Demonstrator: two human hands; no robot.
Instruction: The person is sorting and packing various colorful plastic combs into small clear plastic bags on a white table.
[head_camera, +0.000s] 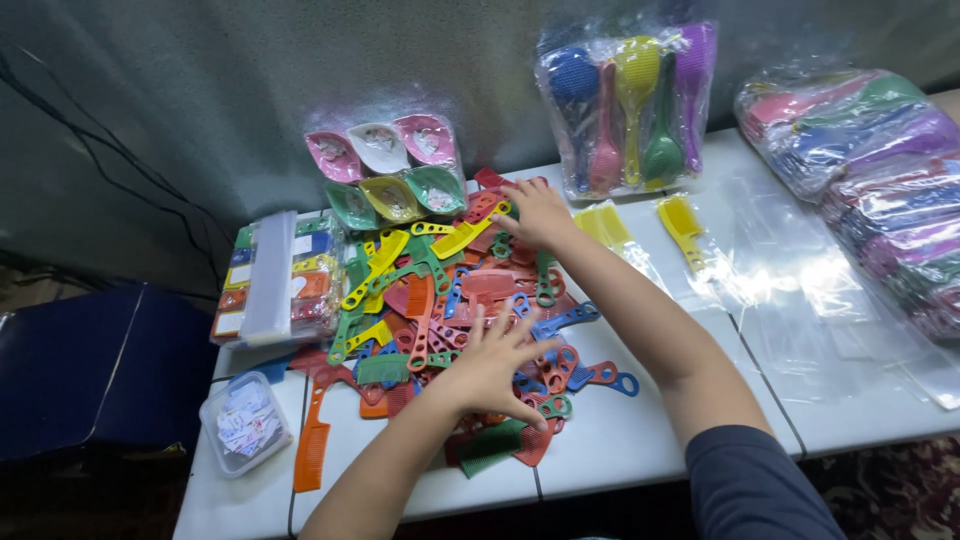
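On the white worktop (640, 440) lies a loose heap of coloured plastic combs (440, 300), still mixed and unsorted. The left hand (495, 365) rests on the heap's six o'clock side with fingers spread, gripping nothing. The right hand (535, 212) presses at its one o'clock edge, fingers splayed over a yellow comb (470, 235). At three o'clock of the heap, two yellow combs (682, 228) lie in clear sleeves (800, 300), so bagging seems barely begun. Filled packs (880, 180) stack at the far right.
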